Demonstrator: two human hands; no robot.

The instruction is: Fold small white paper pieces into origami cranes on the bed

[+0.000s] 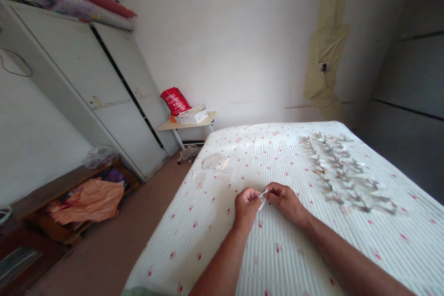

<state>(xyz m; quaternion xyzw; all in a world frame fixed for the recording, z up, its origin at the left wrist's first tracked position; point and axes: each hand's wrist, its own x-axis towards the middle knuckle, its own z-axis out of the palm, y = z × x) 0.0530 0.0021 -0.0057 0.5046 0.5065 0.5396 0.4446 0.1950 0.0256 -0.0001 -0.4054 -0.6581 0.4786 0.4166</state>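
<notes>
Over the middle of the bed, my left hand (248, 204) and my right hand (281, 198) meet around a small folded piece of paper (262, 201). Both hands pinch it between thumb and fingers, and the fingertips hide part of it. Several printed paper sheets (215, 162) lie flat on the bed to the left, beyond my left hand. On the right side, rows of small folded paper figures (347, 171) stand on the cover; they look like paper cranes, though blur softens their shapes.
A white bedspread with red dots (277, 247) covers the bed. Beyond its far left corner, a small table (187, 125) holds a red bag (175, 101) and a white box (194, 116). A grey cabinet (79, 55) and a low wooden shelf with an orange cloth (90, 201) are at left.
</notes>
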